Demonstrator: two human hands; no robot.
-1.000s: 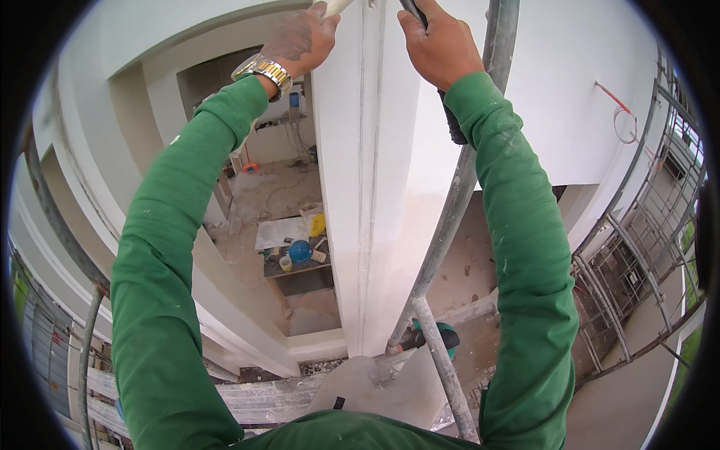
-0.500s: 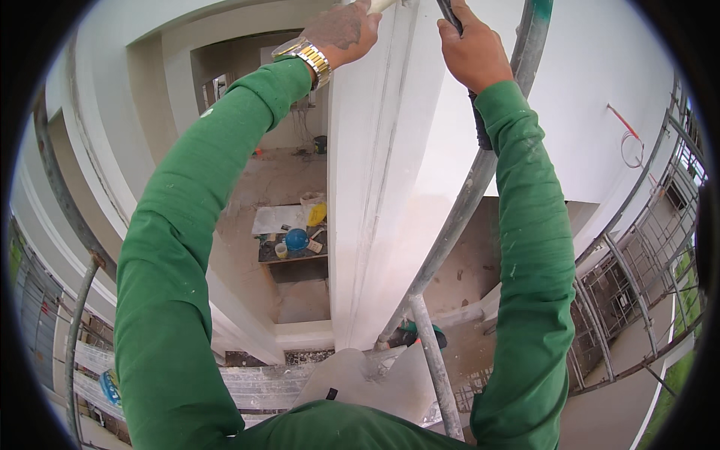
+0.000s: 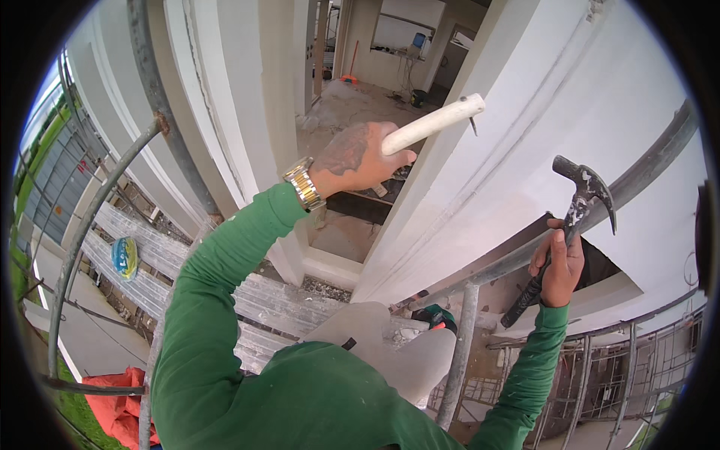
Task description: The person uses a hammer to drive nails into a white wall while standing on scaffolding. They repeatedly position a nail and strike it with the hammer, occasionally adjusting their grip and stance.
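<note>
Head view, looking down from a scaffold beside a white column (image 3: 480,172). Left hand (image 3: 358,159), at 12 o'clock, is clenching a white stick (image 3: 431,125) with a small nail jutting from its far end, held against the column. Right hand (image 3: 559,266), at 3 o'clock, is gripping a claw hammer (image 3: 564,232) by its dark handle, head raised. Risks, as a judgement: a mis-aimed swing could be striking the left fingers; the hammer could be slipping and falling to the ground far below; leaning past the scaffold pole (image 3: 459,352) could be costing balance.
</note>
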